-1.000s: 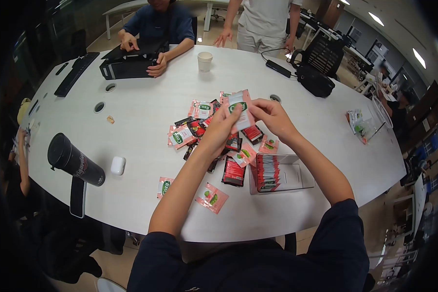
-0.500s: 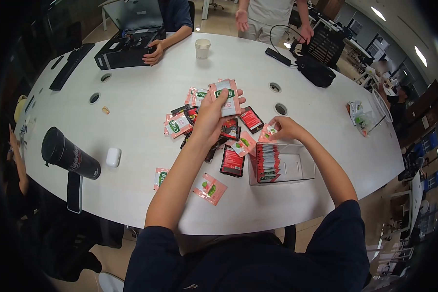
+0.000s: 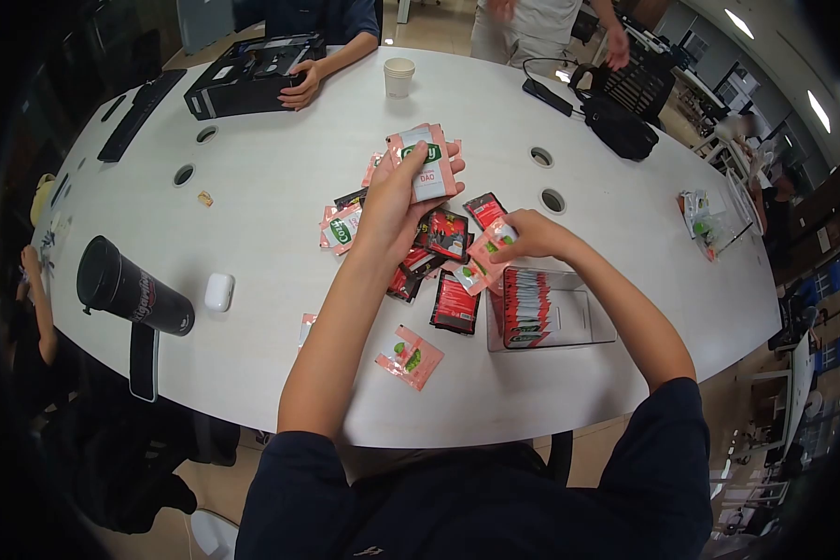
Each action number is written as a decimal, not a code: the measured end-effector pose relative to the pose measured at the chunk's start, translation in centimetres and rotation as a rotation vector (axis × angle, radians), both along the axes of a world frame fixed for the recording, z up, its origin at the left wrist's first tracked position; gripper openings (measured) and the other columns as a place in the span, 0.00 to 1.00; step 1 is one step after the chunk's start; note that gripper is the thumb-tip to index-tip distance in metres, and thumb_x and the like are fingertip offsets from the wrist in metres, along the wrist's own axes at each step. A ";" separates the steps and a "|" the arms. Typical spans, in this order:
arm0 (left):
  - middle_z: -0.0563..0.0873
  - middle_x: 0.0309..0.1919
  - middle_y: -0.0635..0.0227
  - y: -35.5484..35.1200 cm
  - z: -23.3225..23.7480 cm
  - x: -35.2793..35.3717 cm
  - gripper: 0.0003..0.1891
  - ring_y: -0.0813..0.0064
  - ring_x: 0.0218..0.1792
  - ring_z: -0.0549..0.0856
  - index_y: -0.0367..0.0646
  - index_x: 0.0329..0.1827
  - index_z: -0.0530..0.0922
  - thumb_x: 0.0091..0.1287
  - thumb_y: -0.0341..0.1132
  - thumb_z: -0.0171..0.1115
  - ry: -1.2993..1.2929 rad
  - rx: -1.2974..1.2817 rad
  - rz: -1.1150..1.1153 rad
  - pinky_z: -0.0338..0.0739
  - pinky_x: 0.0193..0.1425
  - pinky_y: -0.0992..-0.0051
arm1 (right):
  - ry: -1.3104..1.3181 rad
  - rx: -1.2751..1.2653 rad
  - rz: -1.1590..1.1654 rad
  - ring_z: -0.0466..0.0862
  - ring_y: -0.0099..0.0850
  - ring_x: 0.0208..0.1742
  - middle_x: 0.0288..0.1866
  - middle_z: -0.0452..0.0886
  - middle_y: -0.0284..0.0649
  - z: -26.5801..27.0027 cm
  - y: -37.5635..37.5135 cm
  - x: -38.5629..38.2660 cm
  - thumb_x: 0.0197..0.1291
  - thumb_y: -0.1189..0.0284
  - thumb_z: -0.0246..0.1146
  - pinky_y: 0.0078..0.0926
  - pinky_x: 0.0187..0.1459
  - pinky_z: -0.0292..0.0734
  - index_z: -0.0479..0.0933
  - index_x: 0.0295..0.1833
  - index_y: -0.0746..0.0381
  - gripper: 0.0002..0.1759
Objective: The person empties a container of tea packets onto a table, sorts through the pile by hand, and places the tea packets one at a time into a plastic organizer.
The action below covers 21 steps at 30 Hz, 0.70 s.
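Note:
My left hand (image 3: 394,198) is closed around a small stack of pink-and-white Cozy sachets (image 3: 431,183), thumb on top, above the heap. Between the fingers of my right hand (image 3: 538,235) is a pink sachet (image 3: 491,241), just above another pink sachet (image 3: 469,277) on the heap. Black-and-red sachets (image 3: 446,235) lie mixed with pink ones under and between my hands. Close to my right forearm stands a clear plastic box (image 3: 583,342), its left part filled with a row of upright sachets (image 3: 526,310). One loose pink sachet (image 3: 411,358) lies nearer to me.
A black tumbler (image 3: 135,289), a phone (image 3: 144,364) and a white earbud case (image 3: 219,292) are at left. Across the white table (image 3: 289,187) stand paper cups (image 3: 399,78) and a black computer case (image 3: 252,79) held by a person. A black bag (image 3: 621,126) lies back right.
My right hand has moved left from above the box toward the heap with the pink sachet. My left hand keeps its stack. Across the table, the standing person's hands have shifted.

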<state>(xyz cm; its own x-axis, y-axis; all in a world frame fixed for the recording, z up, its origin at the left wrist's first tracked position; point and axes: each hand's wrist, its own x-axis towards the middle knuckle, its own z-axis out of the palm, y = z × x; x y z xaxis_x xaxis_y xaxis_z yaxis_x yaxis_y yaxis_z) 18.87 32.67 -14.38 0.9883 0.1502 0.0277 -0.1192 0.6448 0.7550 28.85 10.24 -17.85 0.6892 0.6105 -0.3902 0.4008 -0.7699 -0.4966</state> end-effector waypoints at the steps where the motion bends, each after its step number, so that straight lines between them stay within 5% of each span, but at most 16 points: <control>1: 0.83 0.56 0.55 0.0 0.0 -0.1 0.21 0.66 0.54 0.86 0.36 0.67 0.66 0.79 0.39 0.51 -0.006 0.005 -0.005 0.87 0.56 0.62 | -0.223 -0.202 0.096 0.84 0.32 0.39 0.39 0.85 0.44 -0.9 0.4 0.1 0.44 0.59 0.79 0.31 0.40 0.78 0.81 0.44 0.68 0.28; 3: 0.83 0.57 0.54 -0.1 0.0 -0.1 0.21 0.63 0.57 0.86 0.35 0.67 0.66 0.79 0.39 0.51 -0.013 0.009 -0.008 0.87 0.58 0.59 | -0.128 -0.111 0.062 0.83 0.35 0.37 0.38 0.85 0.46 -1.5 0.7 0.3 0.39 0.56 0.81 0.32 0.40 0.77 0.81 0.42 0.68 0.31; 11: 0.84 0.57 0.55 -0.2 0.3 -0.3 0.19 0.64 0.56 0.86 0.37 0.66 0.68 0.79 0.39 0.50 0.000 0.016 -0.015 0.86 0.59 0.60 | 0.271 0.104 -0.124 0.86 0.27 0.40 0.38 0.85 0.41 -0.8 2.9 -1.4 0.33 0.69 0.81 0.27 0.41 0.80 0.80 0.48 0.67 0.32; 21: 0.83 0.56 0.52 0.0 0.5 -0.1 0.20 0.63 0.55 0.86 0.34 0.66 0.67 0.79 0.38 0.50 -0.040 0.005 -0.010 0.86 0.57 0.60 | 0.153 -0.038 0.035 0.85 0.30 0.41 0.39 0.83 0.41 -0.7 5.0 -3.5 0.36 0.67 0.81 0.28 0.42 0.78 0.77 0.49 0.66 0.32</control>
